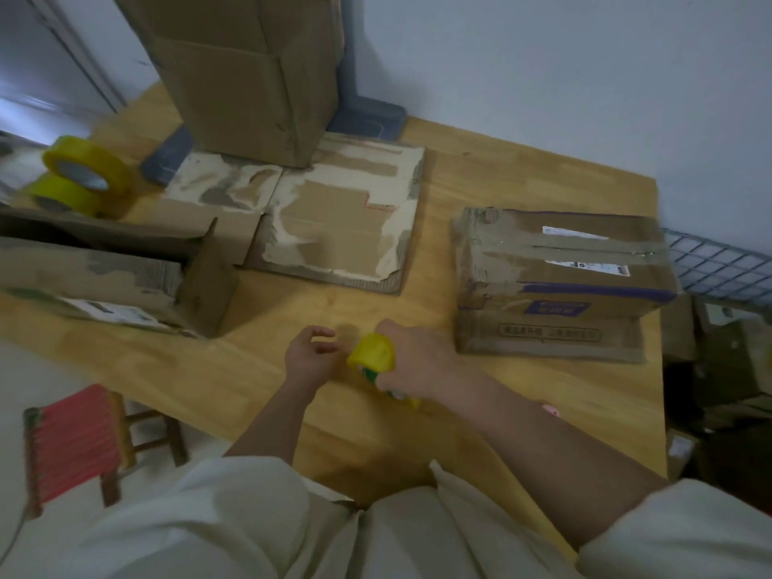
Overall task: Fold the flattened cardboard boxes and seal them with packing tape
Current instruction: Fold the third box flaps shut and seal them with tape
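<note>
On the pale, smooth-grained wooden table (522,194) we see our right hand (411,361) wrapped around a yellow tape roll (372,349), a rounded, glossy hoop held just above the near edge of the tabletop; the frame is blurred, so its finer detail is lost. Our left hand (311,348) hovers just beside it with loosely curled fingers, holding nothing. Farther back lies a flattened cardboard box (334,219), its brown skin torn away in ragged whitish patches. A tall cardboard box (250,77) stands upright on its far edge. To the right sits a sealed box (559,282), squat and rectangular, with worn tape bands, white labels and a purple stripe. To the left an open box (117,277) lies with one stiff flap standing up. Beyond it, at the table's far left corner, two yellow tape rolls (81,177) are stacked, the upper one tilted. A red-seated wooden stool (75,445) stands on the floor at left.
</note>
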